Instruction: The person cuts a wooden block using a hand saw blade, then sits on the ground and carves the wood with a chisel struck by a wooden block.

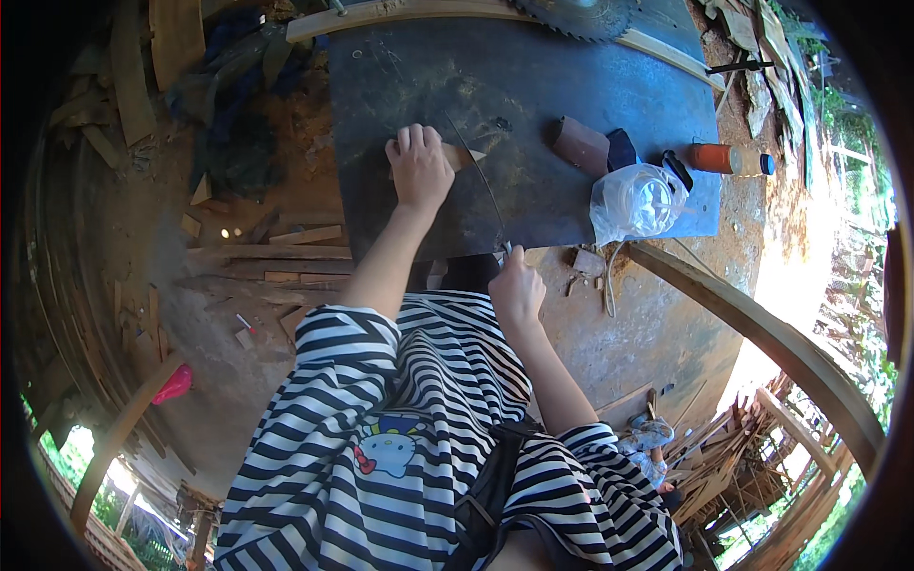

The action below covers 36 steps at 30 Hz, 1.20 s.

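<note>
My left hand [421, 167] is closed over a small piece of wood [463, 156], pressing it to the dark tabletop [428, 76]. The wood's pointed end sticks out to the right of my fingers. At the table's near edge, my right hand [519, 291] is wrapped round the grip end of a long, thin-bladed tool [489, 190]. Its dark blade runs away from me across the table and passes by the wood's tip. It may be a saw seen edge-on, but its teeth cannot be made out.
A toothed circular saw blade [581, 11] and a wooden strip [419, 13] lie at the far edge. On the right are brown sandpaper [580, 146], a clear plastic bag [636, 204] and an orange bottle [712, 158]. Wood scraps [271, 252] litter the floor.
</note>
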{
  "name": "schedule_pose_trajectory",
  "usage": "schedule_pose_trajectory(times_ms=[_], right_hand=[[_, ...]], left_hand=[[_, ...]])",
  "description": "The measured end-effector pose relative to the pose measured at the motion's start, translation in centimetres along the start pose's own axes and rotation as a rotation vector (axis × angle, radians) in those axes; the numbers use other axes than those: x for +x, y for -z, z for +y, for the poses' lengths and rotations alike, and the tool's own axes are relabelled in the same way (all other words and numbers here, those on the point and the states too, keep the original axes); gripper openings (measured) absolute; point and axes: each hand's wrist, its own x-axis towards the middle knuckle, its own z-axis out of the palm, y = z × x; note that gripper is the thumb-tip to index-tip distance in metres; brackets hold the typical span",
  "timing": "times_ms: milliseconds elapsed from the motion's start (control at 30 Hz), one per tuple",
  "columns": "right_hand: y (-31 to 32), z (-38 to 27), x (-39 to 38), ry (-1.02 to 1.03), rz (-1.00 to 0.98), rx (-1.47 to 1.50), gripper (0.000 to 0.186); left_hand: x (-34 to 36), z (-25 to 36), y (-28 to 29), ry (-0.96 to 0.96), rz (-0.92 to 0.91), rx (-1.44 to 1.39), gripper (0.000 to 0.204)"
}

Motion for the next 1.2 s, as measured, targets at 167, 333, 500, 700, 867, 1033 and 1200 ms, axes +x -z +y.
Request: schedule_pose_trajectory(times_ms=[167,333,500,700,867,1033,1200], right_hand=[[1.2,-0.1,-1.0,0.054,-0.021,-0.038,0.011],[1.4,-0.6,-1.4,0.013,-0.103,-0.005,0.015],[0.9,-1.4,0.6,0.036,-0.037,0.002,0.015],[1.3,-0.7,-0.9,0.048,-0.068,-0.125,0.008],[1.5,-1.2,0.4,0.084,-0.019,-0.097,0.009],[2.3,-0.5,-1.8,0.049,-0.092,-0.151,0.011],[0.8,-3.0,3.6,0.119,0.009,0.001,0.015]], left_hand=[[0.6,-0.6,-0.4,-0.010,-0.009,0.046,0.008],[0.2,-1.2,-0.5,-0.047,0.000,-0.006,0.011],[0.8,-0.4,-0.1,0.005,0.021,-0.029,0.011],[0.7,-0.5,0.0,0.008,0.032,-0.059,0.011],[1.1,-0.7,-0.3,-0.018,0.061,-0.054,0.009],[1.1,-1.1,-0.4,-0.008,0.030,-0.056,0.008],[1.2,-0.6,-0.2,-0.075,0.023,-0.104,0.010]])
